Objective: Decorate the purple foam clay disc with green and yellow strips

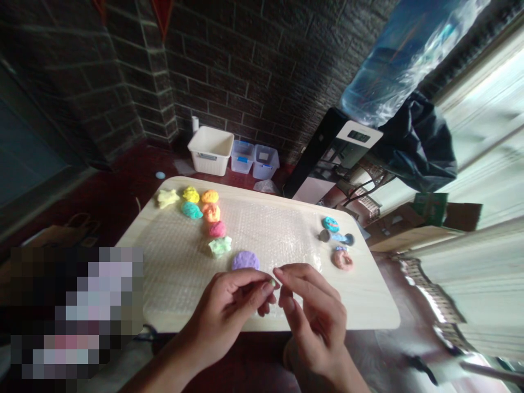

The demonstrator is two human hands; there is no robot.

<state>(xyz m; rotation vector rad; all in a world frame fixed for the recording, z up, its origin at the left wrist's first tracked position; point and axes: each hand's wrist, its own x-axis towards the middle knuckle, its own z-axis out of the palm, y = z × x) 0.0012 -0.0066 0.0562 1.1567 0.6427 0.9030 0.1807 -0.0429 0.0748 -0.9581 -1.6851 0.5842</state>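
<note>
My left hand (235,297) is closed, thumb and forefinger pinching a tiny light green bit of modelling clay (273,283). Close beside it, my right hand (315,311) has its thumb and forefinger curved and apart, with nothing visible between them. Just beyond the left hand lies a round, flattened purple clay disc (245,260), its near edge hidden by the fingers. Farther back sit a pale green clay lump (220,247), a pinkish-red lump (216,229) and an orange lump (212,213).
Bubble wrap (270,224) covers much of the wooden table (368,305). Yellow and teal clay lumps (191,210) stand at the far left. At right are a teal clay shape (331,224), a grey-ended blue piece (339,238) and a brownish-pink ring (343,260). Bins (210,161) stand behind.
</note>
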